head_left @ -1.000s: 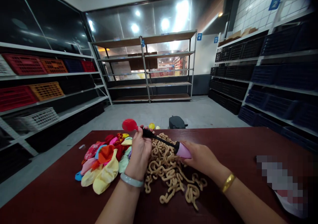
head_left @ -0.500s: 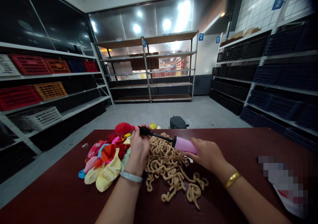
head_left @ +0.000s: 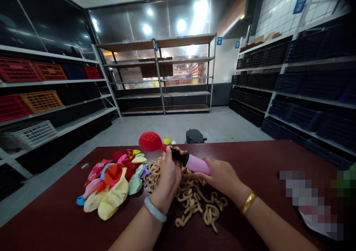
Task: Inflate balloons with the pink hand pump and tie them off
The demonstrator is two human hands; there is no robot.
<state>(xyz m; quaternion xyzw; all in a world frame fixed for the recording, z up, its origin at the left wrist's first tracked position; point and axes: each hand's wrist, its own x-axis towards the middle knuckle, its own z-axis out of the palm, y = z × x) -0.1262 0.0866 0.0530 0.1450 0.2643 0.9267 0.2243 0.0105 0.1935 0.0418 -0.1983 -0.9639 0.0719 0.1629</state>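
Note:
A red balloon (head_left: 150, 141), partly inflated, sits on the black front end of a pink hand pump (head_left: 198, 165). My left hand (head_left: 170, 169) is closed around the balloon's neck and the pump's black tip. Wrapped round the pink barrel is my right hand (head_left: 219, 175). Below both hands lies a pile of tan, curly, rope-like pieces (head_left: 191, 199), partly hidden by my left hand and forearm. To the left rests a heap of flat balloons (head_left: 114, 182) in yellow, red, orange, pink, blue and green.
The dark red table (head_left: 239, 232) carries a pixelated flat object (head_left: 308, 206) at right. Beyond it, a dark grey bag-like object (head_left: 194, 136) stands on the floor. Shelves with crates (head_left: 41, 99) line the left, more crates (head_left: 303, 85) the right, and a metal rack (head_left: 164, 76) the back.
The pump's black rod has slid into the pink barrel, bringing my hands closer together. The red balloon looks larger. The view has shifted slightly.

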